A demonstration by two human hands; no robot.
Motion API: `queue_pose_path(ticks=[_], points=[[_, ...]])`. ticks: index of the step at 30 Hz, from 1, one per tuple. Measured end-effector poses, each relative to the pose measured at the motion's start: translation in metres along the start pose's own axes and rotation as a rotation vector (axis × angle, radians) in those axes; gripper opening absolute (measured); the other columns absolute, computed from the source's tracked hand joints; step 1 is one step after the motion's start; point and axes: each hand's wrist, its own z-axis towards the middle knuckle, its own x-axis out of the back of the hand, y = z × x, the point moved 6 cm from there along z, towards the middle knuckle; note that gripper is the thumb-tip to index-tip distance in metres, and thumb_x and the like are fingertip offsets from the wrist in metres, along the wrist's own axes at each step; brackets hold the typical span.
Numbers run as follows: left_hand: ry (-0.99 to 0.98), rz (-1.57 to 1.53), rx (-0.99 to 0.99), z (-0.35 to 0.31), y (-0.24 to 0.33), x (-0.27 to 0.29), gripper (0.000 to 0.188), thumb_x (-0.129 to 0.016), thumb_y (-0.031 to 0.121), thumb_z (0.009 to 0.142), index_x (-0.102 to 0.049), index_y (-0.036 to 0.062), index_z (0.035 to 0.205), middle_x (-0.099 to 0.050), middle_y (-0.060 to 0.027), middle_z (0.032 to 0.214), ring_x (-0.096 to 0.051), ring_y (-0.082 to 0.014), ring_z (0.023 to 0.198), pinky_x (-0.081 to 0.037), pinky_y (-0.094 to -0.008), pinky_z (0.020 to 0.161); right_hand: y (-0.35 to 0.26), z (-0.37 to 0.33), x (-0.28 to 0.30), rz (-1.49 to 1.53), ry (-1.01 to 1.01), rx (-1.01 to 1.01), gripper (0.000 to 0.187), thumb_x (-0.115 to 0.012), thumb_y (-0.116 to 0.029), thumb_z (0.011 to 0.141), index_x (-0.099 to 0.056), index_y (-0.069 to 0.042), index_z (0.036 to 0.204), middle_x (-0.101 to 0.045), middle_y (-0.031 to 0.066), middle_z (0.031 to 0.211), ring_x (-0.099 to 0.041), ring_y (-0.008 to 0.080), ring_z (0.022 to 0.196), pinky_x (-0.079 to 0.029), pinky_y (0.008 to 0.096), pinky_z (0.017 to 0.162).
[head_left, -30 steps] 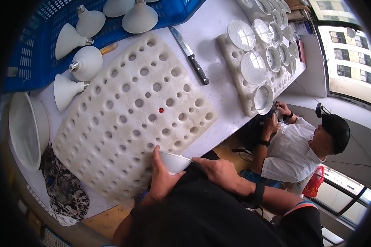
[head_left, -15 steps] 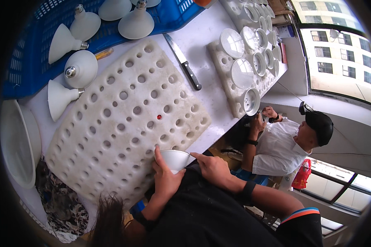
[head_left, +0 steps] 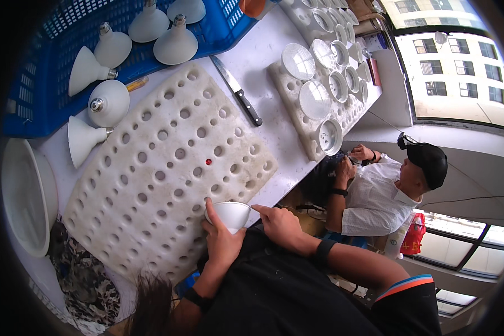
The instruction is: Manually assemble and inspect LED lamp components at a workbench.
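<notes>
A small white cup-shaped lamp housing (head_left: 229,214), open mouth up, at the perforated foam tray's (head_left: 162,162) near edge.

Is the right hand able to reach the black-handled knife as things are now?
Probably yes. The right hand only touches the white cup, and the white tabletop between it and the knife looks bare.

White table (head_left: 266,75) carries big holed foam tray (head_left: 168,168) at near edge, knife (head_left: 237,91) just beside it, second foam tray (head_left: 305,115) with round lamp covers toward right edge, blue crate (head_left: 33,95) along far side, white basin (head_left: 25,196) at left end.
</notes>
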Motion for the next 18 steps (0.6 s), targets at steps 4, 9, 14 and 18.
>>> queue_pose_path(ticks=[4, 9, 14, 18], points=[[0.016, 0.012, 0.011, 0.0, 0.0, -0.001, 0.106, -0.071, 0.01, 0.066, 0.005, 0.013, 0.139, -0.03, -0.038, 0.115, -0.046, -0.055, 0.097, -0.045, -0.051, 0.083, 0.003, 0.004, -0.001, 0.038, -0.015, -0.002, 0.036, -0.042, -0.015, 0.084, -0.057, -0.016, 0.117, -0.064, 0.0167, 0.088, -0.061, 0.034, 0.081, -0.048, 0.0445, 0.072], [0.034, 0.032, 0.022, -0.002, 0.003, -0.003, 0.106, -0.071, 0.01, 0.066, 0.005, 0.0129, 0.139, -0.032, -0.0381, 0.113, -0.048, -0.0548, 0.095, -0.045, -0.0512, 0.082, 0.006, 0.008, -0.001, 0.044, -0.052, -0.008, 0.037, -0.041, -0.015, 0.084, -0.057, -0.017, 0.117, -0.064, 0.0168, 0.092, -0.061, 0.034, 0.084, -0.048, 0.044, 0.074], [0.065, 0.058, 0.055, -0.002, 0.0, -0.002, 0.107, -0.073, 0.011, 0.065, 0.004, 0.0137, 0.139, -0.032, -0.0375, 0.113, -0.049, -0.0541, 0.094, -0.046, -0.0515, 0.08, 0.006, 0.015, -0.006, 0.075, -0.096, -0.016, 0.036, -0.04, -0.015, 0.085, -0.057, -0.016, 0.117, -0.063, 0.0179, 0.094, -0.061, 0.0348, 0.086, -0.048, 0.0442, 0.076], [0.007, 0.066, -0.151, -0.014, -0.005, 0.002, 0.108, -0.075, 0.013, 0.063, 0.001, 0.0144, 0.14, -0.033, -0.0329, 0.118, -0.049, -0.0505, 0.099, -0.046, -0.0511, 0.081, -0.034, 0.069, -0.024, 0.211, 0.022, 0.181, 0.033, -0.042, -0.014, 0.085, -0.06, -0.013, 0.113, -0.062, 0.021, 0.094, -0.059, 0.0379, 0.087, -0.047, 0.0434, 0.077]])
